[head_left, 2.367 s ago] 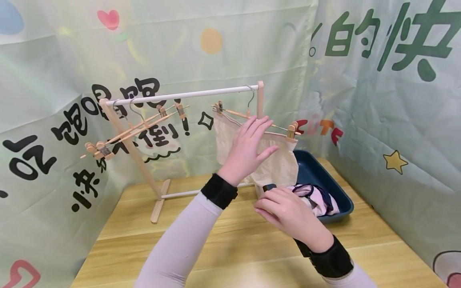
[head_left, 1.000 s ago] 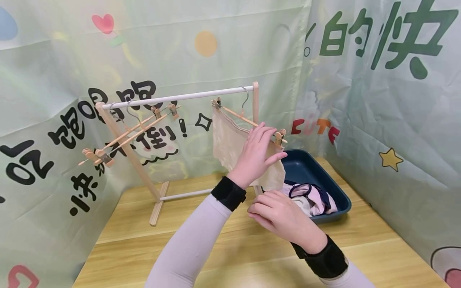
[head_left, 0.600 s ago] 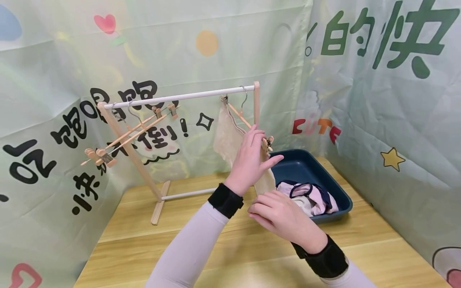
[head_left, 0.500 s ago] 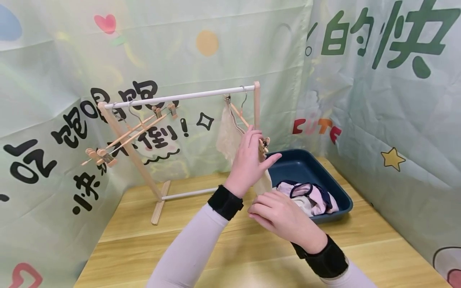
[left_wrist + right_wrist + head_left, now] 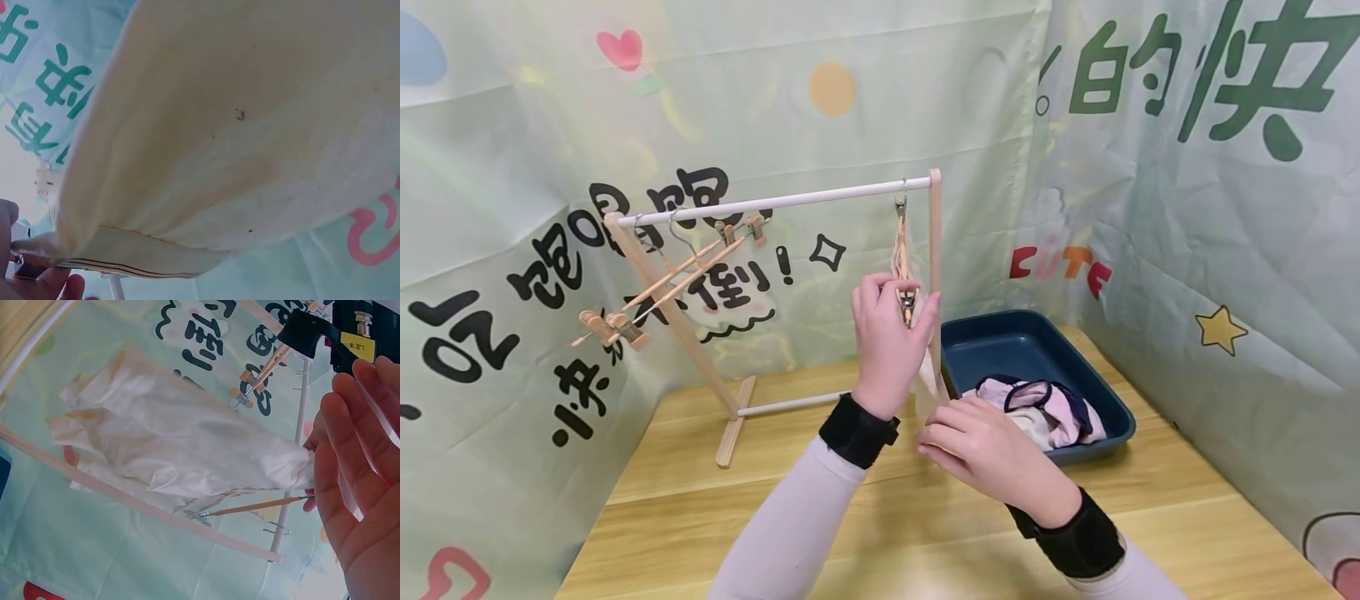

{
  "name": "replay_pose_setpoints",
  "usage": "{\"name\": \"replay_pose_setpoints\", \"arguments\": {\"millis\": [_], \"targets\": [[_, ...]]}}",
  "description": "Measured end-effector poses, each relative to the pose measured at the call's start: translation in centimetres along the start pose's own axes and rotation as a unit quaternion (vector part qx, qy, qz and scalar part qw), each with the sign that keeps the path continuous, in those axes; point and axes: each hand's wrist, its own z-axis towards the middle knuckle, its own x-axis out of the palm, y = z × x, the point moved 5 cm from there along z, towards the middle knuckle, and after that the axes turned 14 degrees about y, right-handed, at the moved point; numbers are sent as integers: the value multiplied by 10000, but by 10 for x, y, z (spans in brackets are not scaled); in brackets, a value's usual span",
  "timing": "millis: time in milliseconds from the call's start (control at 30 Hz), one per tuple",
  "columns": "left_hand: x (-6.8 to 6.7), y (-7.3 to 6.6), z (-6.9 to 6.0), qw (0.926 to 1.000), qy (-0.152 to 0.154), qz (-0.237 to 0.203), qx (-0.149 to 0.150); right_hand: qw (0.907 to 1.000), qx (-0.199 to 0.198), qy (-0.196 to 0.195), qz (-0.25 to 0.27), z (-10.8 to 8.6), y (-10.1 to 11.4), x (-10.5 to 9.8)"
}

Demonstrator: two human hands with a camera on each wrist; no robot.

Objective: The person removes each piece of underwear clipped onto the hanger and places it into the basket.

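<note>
My left hand has its fingers around the near clip end of a wooden hanger hooked on the rack's right end; the hanger points toward me. Cream cloth hangs from its clips, largely hidden behind my hands in the head view. In the left wrist view the cloth fills most of the picture, fingers at the clip in the lower left corner. Lower and to the right, my right hand is in front of the rack's foot, fingers loosely bent, holding nothing in the right wrist view.
The rack's white rod also carries two bare clip hangers at the left. A dark blue tray stands at the right with pink, navy and white cloth in it. Printed fabric walls surround the wooden table.
The hanger and its cloth have swung from sideways to pointing toward me. My left hand has moved left and its fingers have closed at the clip end. The right hand has hardly moved.
</note>
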Motion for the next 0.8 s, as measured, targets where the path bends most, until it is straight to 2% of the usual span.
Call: {"name": "replay_pose_setpoints", "arguments": {"millis": [167, 300, 567, 800], "targets": [[-8, 8, 2, 9978, -63, -650, -106, 9999, 58, 130, 23, -1, 0, 2], [-12, 13, 2, 9960, -85, -874, -154, 9996, 124, 265, 43, -1, -1, 3], [-23, 20, 4, 9976, -271, -584, -247, 9995, 159, 275, 56, -1, 0, 3], [-30, 26, 6, 9989, -313, -192, -290, 10000, 30, 62, 5, 0, 1, 1]]}}
